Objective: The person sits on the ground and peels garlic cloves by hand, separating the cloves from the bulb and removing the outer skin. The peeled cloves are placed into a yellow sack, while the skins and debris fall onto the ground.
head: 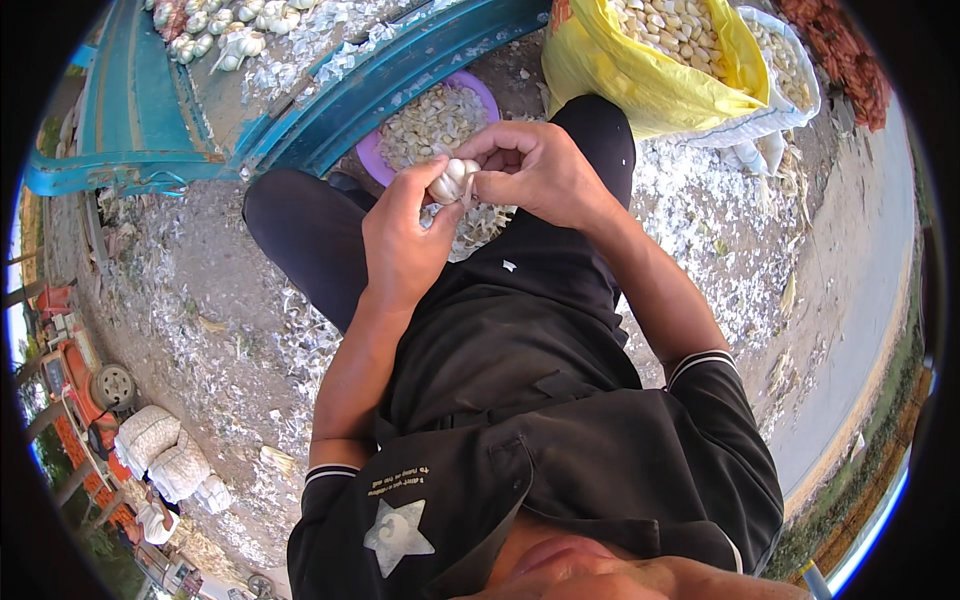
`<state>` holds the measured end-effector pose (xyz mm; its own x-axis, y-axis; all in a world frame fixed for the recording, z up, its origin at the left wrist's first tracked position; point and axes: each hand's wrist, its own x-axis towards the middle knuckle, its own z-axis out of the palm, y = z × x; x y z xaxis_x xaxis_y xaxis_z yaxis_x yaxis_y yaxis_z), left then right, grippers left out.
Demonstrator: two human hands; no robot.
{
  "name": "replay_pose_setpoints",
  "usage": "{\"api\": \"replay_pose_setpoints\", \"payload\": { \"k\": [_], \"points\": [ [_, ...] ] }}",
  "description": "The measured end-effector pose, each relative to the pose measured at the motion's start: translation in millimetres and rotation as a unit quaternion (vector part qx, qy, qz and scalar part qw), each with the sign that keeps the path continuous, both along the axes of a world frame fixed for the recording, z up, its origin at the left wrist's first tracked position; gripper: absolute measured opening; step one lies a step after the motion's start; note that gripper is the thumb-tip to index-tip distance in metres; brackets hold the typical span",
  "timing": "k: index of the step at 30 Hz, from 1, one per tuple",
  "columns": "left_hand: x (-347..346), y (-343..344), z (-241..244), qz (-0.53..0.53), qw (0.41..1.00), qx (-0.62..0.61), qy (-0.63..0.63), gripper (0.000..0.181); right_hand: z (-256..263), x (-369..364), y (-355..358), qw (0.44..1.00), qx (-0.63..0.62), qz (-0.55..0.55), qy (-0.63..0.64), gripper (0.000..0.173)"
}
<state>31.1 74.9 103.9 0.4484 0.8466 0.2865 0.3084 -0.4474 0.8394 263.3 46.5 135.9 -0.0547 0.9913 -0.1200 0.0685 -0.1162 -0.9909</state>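
Observation:
A whitish garlic bulb [448,182] is between my two hands, above my lap. My left hand [409,225] grips it from the left with thumb and fingers. From the right, the thumb and fingertips of my right hand [536,172] press on the bulb, by a bit of loose skin at its lower edge. Just beyond my hands, a purple plastic basin [369,155] on the ground holds many loose garlic cloves [431,124]. More garlic scraps lie below the bulb, between my legs, partly hidden by my hands.
A blue metal truck-bed panel [300,142] edges a surface with whole garlic bulbs [241,46]. At upper right stand a yellow sack [645,97] and a white sack [799,112] of cloves, near red mesh bags [844,60]. Garlic skins litter the ground. A person [156,517] is at far lower left.

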Motion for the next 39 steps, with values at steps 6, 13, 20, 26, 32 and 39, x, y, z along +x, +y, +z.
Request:
{"api": "replay_pose_setpoints", "payload": {
  "k": [6, 13, 20, 26, 32, 39],
  "points": [
    [-2, -5, -7, -0.046, 0.926, -0.298, -0.226, 0.053, -11, 6, 5, 0.997, -0.066, -0.009, 0.030, 0.027],
    [-10, -4, -8, -0.036, 0.977, -0.184, -0.102, 0.059, -10, 3, 8, 0.997, 0.037, 0.060, -0.045, 0.021],
    [-14, -3, -2, -0.053, 0.998, 0.022, 0.030, 0.060, -17, 2, 4, 0.979, 0.140, 0.059, -0.140, 0.015],
    [-15, -5, -12, -0.071, 0.943, -0.260, -0.194, 0.058, -31, -1, 3, 0.968, -0.154, -0.023, 0.199, 0.019],
    [-27, 4, -20, -0.098, 0.831, -0.423, -0.346, 0.057, -37, -3, -1, 0.956, -0.150, -0.022, 0.250, 0.017],
    [-8, -5, -21, -0.010, 0.897, -0.310, -0.314, 0.053, -30, -23, -8, 0.995, -0.056, 0.021, 0.081, 0.028]
  ]
}}
